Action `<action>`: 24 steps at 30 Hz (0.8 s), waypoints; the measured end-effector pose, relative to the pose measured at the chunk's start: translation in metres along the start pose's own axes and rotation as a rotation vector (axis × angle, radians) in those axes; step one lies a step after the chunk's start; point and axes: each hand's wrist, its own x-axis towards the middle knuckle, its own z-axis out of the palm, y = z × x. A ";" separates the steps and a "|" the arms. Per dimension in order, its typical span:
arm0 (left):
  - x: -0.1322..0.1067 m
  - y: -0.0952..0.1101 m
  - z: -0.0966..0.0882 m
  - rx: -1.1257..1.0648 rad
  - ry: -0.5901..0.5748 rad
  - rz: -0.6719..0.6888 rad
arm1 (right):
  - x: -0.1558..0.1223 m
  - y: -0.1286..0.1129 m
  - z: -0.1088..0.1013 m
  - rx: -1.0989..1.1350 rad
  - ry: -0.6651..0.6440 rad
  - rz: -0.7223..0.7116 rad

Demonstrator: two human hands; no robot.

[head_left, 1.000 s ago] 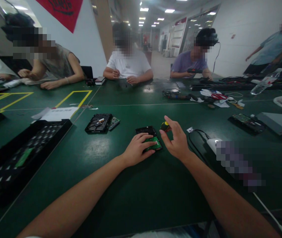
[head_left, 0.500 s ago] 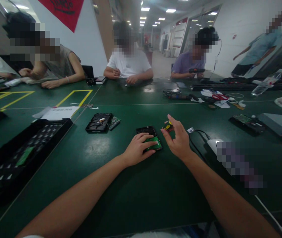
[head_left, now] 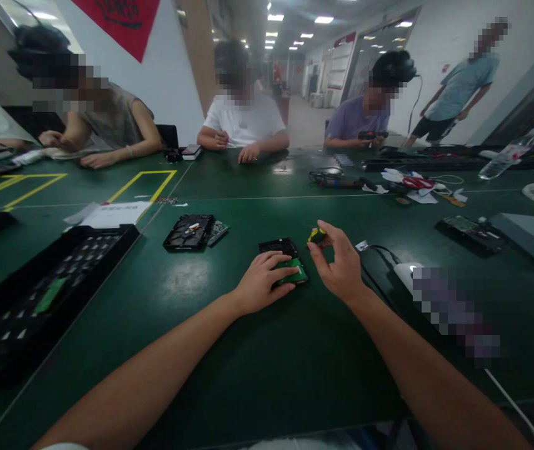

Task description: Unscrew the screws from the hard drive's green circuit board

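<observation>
My left hand (head_left: 263,282) lies over a hard drive (head_left: 280,247) with a green circuit board, gripping it against the table. Its fingers spread across the board and its thumb lies along the near edge. The drive's black far part shows beyond the fingers. Just to the right, my right hand (head_left: 339,259) pinches a short yellow-and-black screwdriver (head_left: 316,236) between thumb and fingertips, above the table and apart from the drive. Its tip cannot be made out.
Left of the drive lie another black drive (head_left: 187,232) and a loose circuit board (head_left: 219,232). A long black tray (head_left: 121,234) stands at the left. A white power strip (head_left: 405,270) with a cable is at right, near another drive (head_left: 471,232). Co-workers sit across the table.
The screwdriver has turned slightly in my right fingers, showing more of its yellow. My left hand stays on the drive. A person walking at the back right has moved leftward.
</observation>
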 end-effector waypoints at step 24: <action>0.001 0.000 0.001 0.002 0.016 0.008 | 0.001 0.002 0.000 0.022 -0.019 -0.045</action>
